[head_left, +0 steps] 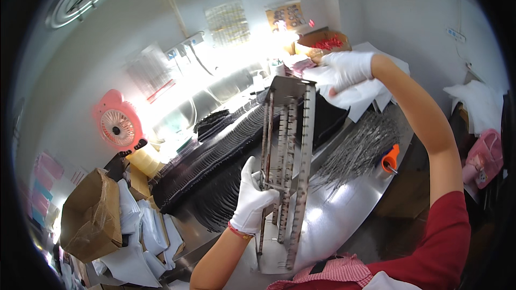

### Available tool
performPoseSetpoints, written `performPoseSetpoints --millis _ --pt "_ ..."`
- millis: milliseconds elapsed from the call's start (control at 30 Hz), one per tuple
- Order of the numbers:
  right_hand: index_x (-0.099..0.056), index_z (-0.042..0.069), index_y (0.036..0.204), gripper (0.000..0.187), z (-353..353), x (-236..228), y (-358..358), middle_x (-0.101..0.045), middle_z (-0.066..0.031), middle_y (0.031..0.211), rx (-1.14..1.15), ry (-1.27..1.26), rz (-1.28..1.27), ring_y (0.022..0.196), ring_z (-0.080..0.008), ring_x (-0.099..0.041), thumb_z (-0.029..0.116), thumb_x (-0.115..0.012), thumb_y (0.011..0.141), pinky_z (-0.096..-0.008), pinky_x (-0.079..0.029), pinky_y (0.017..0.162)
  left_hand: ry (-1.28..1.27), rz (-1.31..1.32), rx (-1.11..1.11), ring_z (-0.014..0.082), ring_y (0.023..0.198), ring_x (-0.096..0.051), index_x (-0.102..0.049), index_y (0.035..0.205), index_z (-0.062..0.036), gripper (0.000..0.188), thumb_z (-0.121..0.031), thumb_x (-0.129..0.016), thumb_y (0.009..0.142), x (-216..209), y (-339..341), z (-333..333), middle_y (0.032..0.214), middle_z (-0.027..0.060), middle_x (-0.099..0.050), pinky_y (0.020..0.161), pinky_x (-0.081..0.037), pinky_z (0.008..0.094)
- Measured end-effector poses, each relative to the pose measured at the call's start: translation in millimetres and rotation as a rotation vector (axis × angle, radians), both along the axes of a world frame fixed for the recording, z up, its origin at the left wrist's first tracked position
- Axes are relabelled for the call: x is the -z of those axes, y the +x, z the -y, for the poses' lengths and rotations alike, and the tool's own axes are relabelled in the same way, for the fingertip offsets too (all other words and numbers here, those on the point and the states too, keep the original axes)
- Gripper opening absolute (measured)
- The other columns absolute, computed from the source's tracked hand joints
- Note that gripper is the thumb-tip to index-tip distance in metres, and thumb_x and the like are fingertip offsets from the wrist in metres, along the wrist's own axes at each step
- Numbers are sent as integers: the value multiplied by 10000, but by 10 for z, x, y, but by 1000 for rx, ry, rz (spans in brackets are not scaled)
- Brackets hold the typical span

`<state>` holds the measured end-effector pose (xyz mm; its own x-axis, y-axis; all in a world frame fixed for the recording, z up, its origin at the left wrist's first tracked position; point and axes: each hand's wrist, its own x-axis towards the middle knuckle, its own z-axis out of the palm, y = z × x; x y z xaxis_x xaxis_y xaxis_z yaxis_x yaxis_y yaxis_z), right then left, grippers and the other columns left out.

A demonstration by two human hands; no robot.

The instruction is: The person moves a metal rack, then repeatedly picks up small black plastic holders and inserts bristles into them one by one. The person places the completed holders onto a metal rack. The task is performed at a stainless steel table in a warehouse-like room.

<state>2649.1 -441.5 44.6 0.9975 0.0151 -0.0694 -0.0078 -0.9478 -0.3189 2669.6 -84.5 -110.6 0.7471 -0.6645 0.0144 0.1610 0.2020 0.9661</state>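
Note:
A long metal rack [284,108] with several notched bars stands tilted in front of me. My left hand [253,200], in a white glove, is closed around one of its side rods near the middle. My right hand [346,70], also in a white glove, reaches out at the far right above white sheets [357,94]. Its thumb is apart from the fingers, and nothing shows in it. A pink bundle [300,64] is close to those fingertips. Behind the rack, rows of black strips [215,156] lie packed along the metal table. Thin metal rods [360,145] are heaped to the right.
An orange-topped tool [391,158] lies at the table's right edge. A carton of red pieces [325,43] sits at the back. Left are a pink fan [117,123], a yellow roll [144,162], an open cardboard box [91,215] and white packets [153,231]. A bright lamp glares along the wall.

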Motion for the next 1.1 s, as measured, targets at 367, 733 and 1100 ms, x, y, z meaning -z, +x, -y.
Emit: performPoseSetpoints --millis 367,733,1100 --pt "-644 25 1018 328 -2188 -1087 -105 -657 -113 819 -632 -142 1033 741 -225 -629 160 -709 726 -355 -515 718 17 713 -147 283 1373 -391 -128 1576 -91 1045 -197 -797 780 -239 902 -1312 1490 157 -381 1158 -278 430" --pt "-675 33 1036 493 -3496 -2568 482 -697 -203 895 81 -396 1611 879 -345 -683 429 -702 744 -435 -536 804 682 780 -199 444 1486 -141 -138 1576 -75 1374 -439 -956 534 1575 908 -2555 1570 359 29 1185 -277 450" --pt "-546 78 1350 865 -3420 -2565 1307 -626 -214 1195 -12 -524 1497 1155 -358 -580 533 -808 663 -418 -470 984 726 991 -150 558 1451 -109 -473 1470 -181 1088 -453 -929 521 1518 976 -1301 1560 392 50 1182 -236 542"
